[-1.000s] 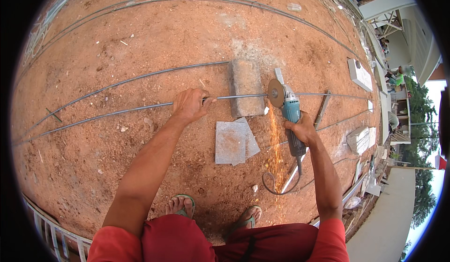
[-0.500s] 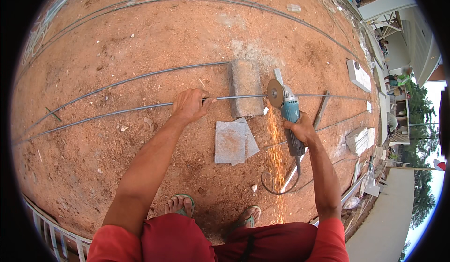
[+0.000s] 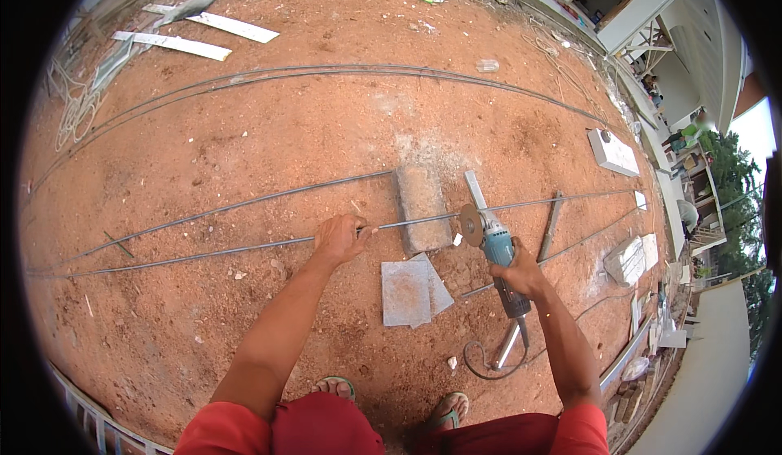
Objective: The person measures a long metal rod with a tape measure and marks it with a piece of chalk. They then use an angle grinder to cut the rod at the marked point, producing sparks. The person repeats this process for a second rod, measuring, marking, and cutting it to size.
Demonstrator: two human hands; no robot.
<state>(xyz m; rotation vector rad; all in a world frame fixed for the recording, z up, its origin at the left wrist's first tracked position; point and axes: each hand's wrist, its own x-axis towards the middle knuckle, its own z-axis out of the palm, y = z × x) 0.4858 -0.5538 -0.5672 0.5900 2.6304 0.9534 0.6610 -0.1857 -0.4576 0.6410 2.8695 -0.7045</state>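
Note:
My left hand (image 3: 340, 237) is closed around a long thin steel rod (image 3: 389, 225), just left of a grey concrete block (image 3: 421, 198). The rod lies across that block and runs on to the right. My right hand (image 3: 519, 271) grips the body of a teal and black angle grinder (image 3: 499, 248). Its round cutting disc (image 3: 472, 225) is beside the rod, right of the block; whether they touch I cannot tell. No spark stream shows. A second rod (image 3: 269, 198) ends at the block's far left corner. Two flat grey tiles (image 3: 406, 294) lie nearer my feet.
The grinder's cord (image 3: 475, 371) loops on the ground near my right foot (image 3: 450, 408). Long bent rods (image 3: 326, 70) arc across the far side. White boards (image 3: 175, 45) lie far left. A white block (image 3: 612, 153) and a pale chunk (image 3: 626, 261) sit right. Several people are distant at right.
The orange sparks streaming from the grinder have stopped. My view has tilted up, so the scene sits lower. My left hand still holds the rod and my right the grinder.

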